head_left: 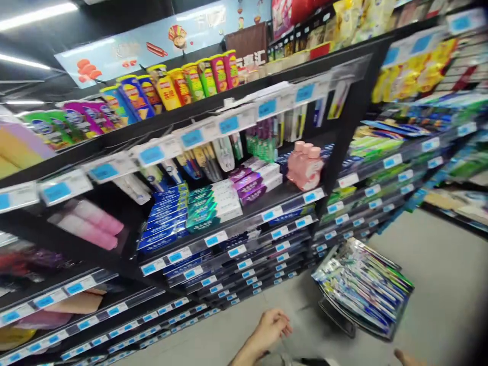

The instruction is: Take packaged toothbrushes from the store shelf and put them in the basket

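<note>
My left hand [271, 326] hangs low over the grey floor in front of the shelving, fingers loosely curled and holding nothing. Only the tip of my right hand [404, 357] shows at the bottom edge, too little to read its state. Just right of my left hand stands a dark basket [345, 321] filled with several packaged toothbrushes [362, 284]. The black shelf unit [244, 223] ahead carries toothpaste boxes [198, 208], pink bottles [305, 165] and hanging toothbrushes [213, 160].
Crisp tubes [183, 86] line the top shelf. Blue price tags [192, 138] run along every shelf edge. More stocked shelves [412, 142] continue to the right. The grey floor aisle [438, 264] runs away to the right.
</note>
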Demonstrator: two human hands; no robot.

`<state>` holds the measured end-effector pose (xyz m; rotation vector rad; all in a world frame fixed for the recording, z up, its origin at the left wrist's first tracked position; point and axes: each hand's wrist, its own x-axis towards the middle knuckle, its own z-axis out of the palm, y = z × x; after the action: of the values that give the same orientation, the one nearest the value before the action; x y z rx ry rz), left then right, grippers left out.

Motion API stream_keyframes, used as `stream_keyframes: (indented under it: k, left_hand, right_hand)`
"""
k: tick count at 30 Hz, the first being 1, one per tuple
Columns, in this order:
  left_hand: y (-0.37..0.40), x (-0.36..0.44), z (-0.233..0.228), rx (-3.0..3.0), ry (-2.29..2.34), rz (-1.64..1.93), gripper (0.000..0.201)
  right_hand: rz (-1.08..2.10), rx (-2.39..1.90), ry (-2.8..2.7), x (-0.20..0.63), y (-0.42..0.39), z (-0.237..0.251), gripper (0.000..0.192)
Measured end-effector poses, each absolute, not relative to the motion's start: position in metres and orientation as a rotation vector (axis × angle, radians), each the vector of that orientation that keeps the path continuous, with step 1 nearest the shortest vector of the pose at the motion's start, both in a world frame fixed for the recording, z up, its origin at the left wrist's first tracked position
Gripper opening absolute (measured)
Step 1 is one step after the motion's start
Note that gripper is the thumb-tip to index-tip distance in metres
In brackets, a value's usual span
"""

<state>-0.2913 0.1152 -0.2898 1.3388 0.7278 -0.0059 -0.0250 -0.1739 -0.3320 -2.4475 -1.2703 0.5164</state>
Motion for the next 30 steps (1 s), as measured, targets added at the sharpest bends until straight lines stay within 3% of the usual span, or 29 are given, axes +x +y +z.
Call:
stream_keyframes:
  k: [1,3,7,14,21,30]
  left_hand:
    - [0.104,-0.274,-0.284,1.352,0.692,-0.031,0.045]
    - [0.079,-0.239,-0.275,1.388,0.618,-0.081,0.043]
    - [0.023,-0.165,-0.276,1.436,0.487,-0.243,0.040]
    - [-0.061,-0.078,-0.280,1.448,0.199,-0.510,0.032]
    - [-0.064,-0.027,-0.275,1.558,0.113,-0.577,0.023]
    - [-0.020,0.045,-0.295,1.613,0.188,-0.577,0.021]
  right_hand:
    - [0.460,-2.504,-1.241,-0.026,-0.188,-0.333,0.045]
    - [0.662,-2.389,-0.743,-0.033,-0.208,-0.319,0.035]
    - [1.068,-2.482,-0.519,-0.033,-0.220,-0.275,0.060]
    - [1.228,-2.503,-0.363,-0.015,-0.265,-0.279,0.058]
    - [1.239,-2.543,-0.172,0.016,-0.307,-0.301,0.055]
    - [1.213,-2.482,-0.109,0.071,-0.274,-0.310,0.051]
